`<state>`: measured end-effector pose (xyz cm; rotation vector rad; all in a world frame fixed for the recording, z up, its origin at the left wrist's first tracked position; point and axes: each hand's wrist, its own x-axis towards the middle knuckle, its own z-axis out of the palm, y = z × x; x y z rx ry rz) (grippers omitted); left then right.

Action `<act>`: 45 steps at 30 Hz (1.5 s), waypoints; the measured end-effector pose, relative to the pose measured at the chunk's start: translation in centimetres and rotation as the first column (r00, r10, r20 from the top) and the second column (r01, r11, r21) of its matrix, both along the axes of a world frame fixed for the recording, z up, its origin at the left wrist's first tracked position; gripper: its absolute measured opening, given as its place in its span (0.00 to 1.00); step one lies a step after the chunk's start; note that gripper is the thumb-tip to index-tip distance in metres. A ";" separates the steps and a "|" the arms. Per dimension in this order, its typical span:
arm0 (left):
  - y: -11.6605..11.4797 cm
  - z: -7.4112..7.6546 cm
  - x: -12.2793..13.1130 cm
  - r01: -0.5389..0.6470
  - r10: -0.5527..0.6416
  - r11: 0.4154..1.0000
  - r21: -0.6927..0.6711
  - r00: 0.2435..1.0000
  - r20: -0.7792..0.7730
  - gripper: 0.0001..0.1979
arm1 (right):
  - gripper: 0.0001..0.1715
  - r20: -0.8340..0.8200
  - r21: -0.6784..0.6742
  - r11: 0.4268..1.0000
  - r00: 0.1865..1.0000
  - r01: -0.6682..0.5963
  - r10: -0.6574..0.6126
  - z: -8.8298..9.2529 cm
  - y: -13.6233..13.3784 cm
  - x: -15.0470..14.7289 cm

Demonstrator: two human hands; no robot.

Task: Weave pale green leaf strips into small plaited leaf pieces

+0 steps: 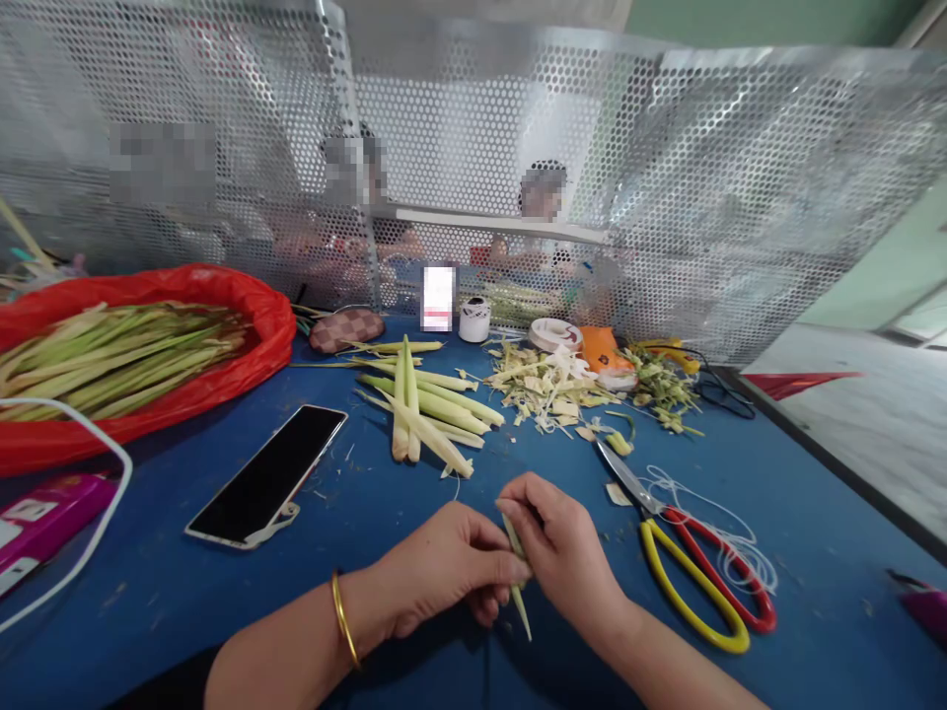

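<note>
Over the blue table, my left hand (477, 562) pinches a narrow pale green leaf strip (521, 606) between thumb and fingers. My right hand (551, 532) grips the same strip higher up, its fingers curled close against the left ones. The strip's pointed lower end sticks out below the hands, and its middle is mostly hidden by them. Beyond the hands lies a small pile of pale green leaf spears (436, 409), some crossing over others. To the right of my right hand rest scissors (685, 552) with one yellow and one red handle, beside a loose coil of white string (740, 552).
A red plastic bag (273, 325) holding long green leaves stands at left, near a phone (270, 478) and a white cable (110, 444). Trimmed scraps (544, 385), a tape roll (554, 335) and a white spool (474, 320) lie before a perforated metal screen (459, 128). People sit behind it.
</note>
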<state>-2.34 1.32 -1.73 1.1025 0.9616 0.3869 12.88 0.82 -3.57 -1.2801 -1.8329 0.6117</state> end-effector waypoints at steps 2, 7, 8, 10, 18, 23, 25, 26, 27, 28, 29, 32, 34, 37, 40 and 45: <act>-0.1 -0.2 0.0 0.030 -0.030 1.000 0.005 1.000 -0.008 0.12 | 0.09 -0.049 -0.021 0.998 0.997 -0.066 0.065 0.1 0.0 0.0; -0.3 -0.2 0.3 0.028 -0.027 0.999 0.034 0.999 -0.018 0.12 | 0.10 -0.138 -0.098 0.990 0.986 -0.105 0.091 0.2 0.0 -0.3; -0.4 -0.2 0.3 0.012 -0.011 0.999 0.037 1.000 -0.014 0.12 | 0.10 -0.155 -0.109 0.990 0.986 -0.084 0.066 0.2 0.0 -0.3; -0.3 -0.1 0.4 -0.048 0.048 0.998 0.035 0.999 0.003 0.11 | 0.09 -0.205 -0.139 0.990 0.979 -0.030 0.001 0.3 0.2 -0.2; 0.4 0.4 0.0 -0.257 0.255 0.962 0.092 0.966 0.027 0.11 | 0.22 -0.398 -0.354 0.933 0.913 -0.063 -0.089 1.4 1.1 0.9; 0.4 0.3 0.0 -0.218 0.217 0.972 0.091 0.976 0.030 0.10 | 0.21 -0.462 -0.374 0.923 0.882 -0.093 -0.098 1.2 0.4 0.0; 0.4 0.1 0.1 -0.226 0.222 0.970 0.090 0.974 0.051 0.11 | 0.21 -0.475 -0.342 0.939 0.870 -0.041 -0.135 0.9 0.4 -0.2; 0.5 0.0 0.2 -0.240 0.235 0.967 0.086 0.970 0.065 0.11 | 0.21 -0.476 -0.331 0.944 0.866 -0.017 -0.151 0.8 0.4 -0.3; 0.5 0.0 0.2 -0.261 0.255 0.962 0.082 0.964 0.078 0.12 | 0.20 -0.474 -0.324 0.946 0.864 0.007 -0.168 0.7 0.5 -0.2; 0.6 0.0 0.2 -0.294 0.287 0.953 0.078 0.954 0.091 0.12 | 0.20 -0.469 -0.319 0.947 0.863 0.035 -0.190 0.6 0.5 -0.2; 0.6 0.0 0.1 -0.338 0.330 0.938 0.075 0.938 0.106 0.13 | 0.19 -0.463 -0.314 0.947 0.860 0.067 -0.214 0.5 0.5 -0.1; 0.9 0.2 0.0 -0.516 0.498 0.854 0.067 0.849 0.178 0.14 | 0.19 -0.452 -0.303 0.946 0.856 0.116 -0.250 0.5 0.3 -0.3; 0.9 0.3 0.0 -0.610 0.579 0.788 0.081 0.779 0.241 0.14 | 0.20 -0.449 -0.328 0.944 0.876 0.024 -0.178 0.5 -0.1 -0.8; 0.7 0.2 0.4 -0.653 0.599 0.751 0.095 0.735 0.317 0.14 | 0.21 -0.477 -0.379 0.914 0.877 -0.147 -0.057 0.3 -0.7 -2.0; 0.2 -0.2 1.1 -0.599 0.551 0.800 0.020 0.749 0.367 0.17 | 0.24 -0.513 -0.391 0.910 0.854 -0.138 -0.091 -0.2 -1.0 -3.0; -0.1 -0.4 1.4 -0.569 0.532 0.821 -0.054 0.726 0.436 0.16 | 0.22 -0.561 -0.393 0.912 0.817 -0.120 -0.134 -0.5 -1.1 -2.9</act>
